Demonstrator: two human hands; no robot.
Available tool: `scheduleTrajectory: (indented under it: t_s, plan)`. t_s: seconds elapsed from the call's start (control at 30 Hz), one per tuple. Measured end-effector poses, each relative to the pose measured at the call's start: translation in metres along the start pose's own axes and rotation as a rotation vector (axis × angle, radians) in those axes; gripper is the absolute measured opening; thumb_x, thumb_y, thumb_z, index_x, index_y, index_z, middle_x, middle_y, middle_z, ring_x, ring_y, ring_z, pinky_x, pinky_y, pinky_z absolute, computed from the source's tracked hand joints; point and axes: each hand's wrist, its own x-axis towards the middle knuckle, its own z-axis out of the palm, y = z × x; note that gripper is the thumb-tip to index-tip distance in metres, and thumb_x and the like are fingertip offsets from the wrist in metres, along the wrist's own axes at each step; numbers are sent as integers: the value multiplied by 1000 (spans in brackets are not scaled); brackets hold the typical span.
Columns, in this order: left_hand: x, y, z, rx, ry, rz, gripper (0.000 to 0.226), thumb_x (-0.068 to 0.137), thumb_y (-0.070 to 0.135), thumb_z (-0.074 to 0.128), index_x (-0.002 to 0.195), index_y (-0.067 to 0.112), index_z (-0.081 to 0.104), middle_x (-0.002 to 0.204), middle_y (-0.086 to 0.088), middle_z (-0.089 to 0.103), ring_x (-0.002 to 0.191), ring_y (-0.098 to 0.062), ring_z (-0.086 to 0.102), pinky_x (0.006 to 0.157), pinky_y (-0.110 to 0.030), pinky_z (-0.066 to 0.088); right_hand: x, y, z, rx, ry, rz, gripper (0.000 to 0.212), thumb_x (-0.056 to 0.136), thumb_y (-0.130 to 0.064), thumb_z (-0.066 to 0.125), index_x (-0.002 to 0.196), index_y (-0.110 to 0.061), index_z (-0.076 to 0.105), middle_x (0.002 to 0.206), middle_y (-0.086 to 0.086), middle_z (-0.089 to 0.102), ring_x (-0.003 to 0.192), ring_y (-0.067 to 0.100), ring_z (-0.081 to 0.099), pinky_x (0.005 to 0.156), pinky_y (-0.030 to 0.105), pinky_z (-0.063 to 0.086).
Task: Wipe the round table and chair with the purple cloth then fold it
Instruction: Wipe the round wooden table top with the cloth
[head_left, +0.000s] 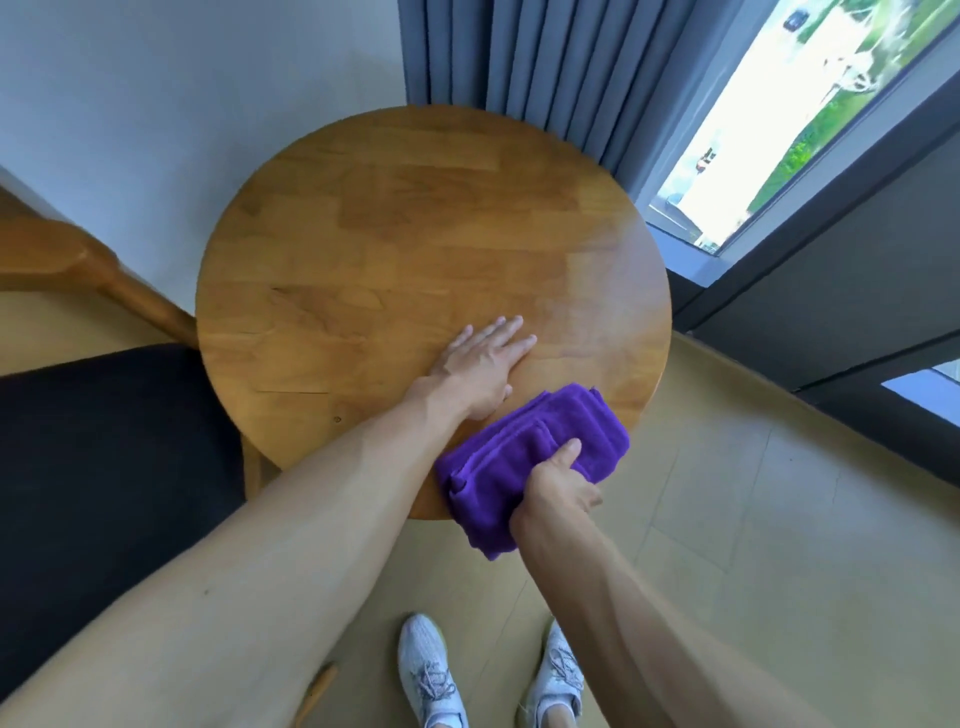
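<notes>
At the near edge of the round table we see the purple cloth, bunched, partly overhanging; right hand grips its near end, thumb on top; left hand flat on the wood just beside it; we judge it soft, light, limp; best taken by corners for folding.

A: Where does the round table sit?

B: Centre of the frame, before the curtain at top centre; the window fills the upper right.

A: And the chair?

B: Left edge, just beside the table.

A: What lies on the table?

B: The left hand, flat near the lower rim. Just right of it, the cloth overhangs the lower edge, the right hand upon it.

A: Below?

B: Two shoes on the floor, bottom centre.
</notes>
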Motion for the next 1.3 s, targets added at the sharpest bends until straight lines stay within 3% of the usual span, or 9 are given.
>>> scheduleTrajectory:
  t_s: [0.23, 0.33, 0.47, 0.57, 0.7, 0.83, 0.97, 1.1, 1.3]
  plan:
    - [-6, 2, -5, 44, -13, 0, 70, 101, 19, 54, 159, 29, 17, 169, 5, -2, 154, -11, 1, 125, -36, 4, -31, 29, 4, 17, -175, 116, 69, 96, -59, 44, 141, -7, 40, 137, 19, 53, 118, 42, 56, 79, 51, 47]
    - [-25, 2, -2, -132, 57, -64, 59, 99, 21, 58, 154, 25, 36, 167, 4, 15, 154, -13, 11, 124, -34, 10, -21, 28, 3, 3, -225, 78, 64, 97, -56, 45, 137, -6, 46, 128, 18, 60, 104, 39, 62, 69, 40, 46]
    - [-79, 24, 18, -318, 431, -368, 35, 91, 21, 67, 125, 16, 64, 137, -3, 55, 130, -26, 47, 106, -39, 37, -1, 22, -11, -71, -293, -28, 50, 94, -45, 57, 121, -3, 56, 109, 13, 62, 75, 28, 59, 75, 38, 49]
    - [-120, 47, 37, -184, 745, -626, 17, 82, 24, 73, 91, 18, 60, 96, -2, 56, 91, -27, 55, 80, -43, 47, 16, 9, -21, -302, -237, -145, 70, 79, -46, 70, 131, -3, 51, 128, 18, 55, 103, 36, 58, 96, 45, 49]
    - [-150, 100, 59, -344, 729, -980, 27, 89, 38, 67, 85, 18, 49, 81, -2, 60, 78, -31, 61, 65, -39, 45, 27, -26, -43, -690, -171, -447, 97, 69, -42, 84, 139, 1, 33, 142, 18, 34, 127, 37, 45, 104, 46, 36]
    - [-145, 145, 74, -807, 659, -1471, 51, 94, 53, 55, 117, 7, 47, 119, -13, 64, 110, -36, 61, 75, -36, 42, 38, -47, -61, -841, -101, -668, 98, 66, -44, 86, 137, 0, 35, 140, 17, 35, 128, 36, 42, 105, 48, 33]
    - [-104, 165, 73, -1271, 864, -1510, 83, 95, 48, 58, 154, 5, 18, 142, -21, 52, 125, -38, 54, 99, -38, 44, 54, -83, -72, -744, -173, -1256, 56, 82, -26, 72, 128, -7, 46, 137, 17, 41, 126, 38, 43, 102, 47, 35]
    - [-61, 152, 66, -1455, 1056, -1623, 95, 95, 42, 61, 157, 8, -2, 144, -27, 43, 121, -44, 53, 97, -44, 46, 74, -124, -34, -978, -425, -1804, 63, 91, -23, 59, 150, -20, 35, 158, 9, 29, 144, 30, 29, 116, 44, 26]
    - [-39, 138, 80, -1302, 1196, -1700, 91, 98, 37, 56, 158, 13, -7, 153, -26, 24, 126, -45, 47, 102, -47, 47, 100, -150, 20, -1281, -457, -2065, 57, 100, -49, 17, 155, -37, 20, 165, -3, 16, 153, 17, 8, 123, 47, 9]
